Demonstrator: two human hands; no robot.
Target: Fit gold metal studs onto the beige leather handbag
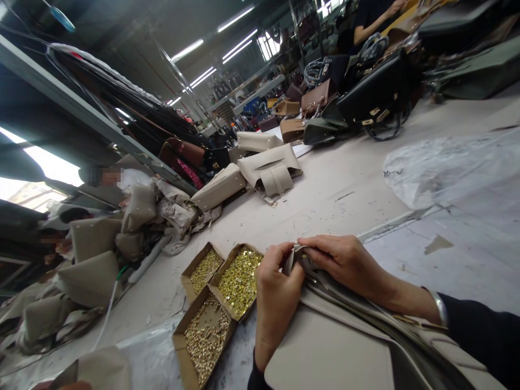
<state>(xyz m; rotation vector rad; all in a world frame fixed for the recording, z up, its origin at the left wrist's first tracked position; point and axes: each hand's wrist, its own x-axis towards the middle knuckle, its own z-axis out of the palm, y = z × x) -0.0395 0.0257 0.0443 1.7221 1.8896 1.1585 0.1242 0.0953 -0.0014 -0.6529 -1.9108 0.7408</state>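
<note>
A beige leather handbag (333, 346) lies in front of me at the bottom right, its zipped top edge running toward my right sleeve. My left hand (278, 295) is closed on the near corner of the bag's top edge, with fingers and thumb pinching the folded leather. On the same corner, my right hand (345, 262) grips from the other side, fingertips almost meeting those of the left. A small gold stud shows inside the opening between them. Just left of my left hand stands a cardboard tray (239, 314) full of shiny gold metal pieces.
Two more cardboard trays (181, 338) of small gold hardware sit alongside. Beige bags (270, 165) lie farther up the table (325, 208), with black, brown and green handbags (377, 92) behind. Plastic sheeting (422, 168) covers the right side. Beige bag parts (97, 238) and people are at left.
</note>
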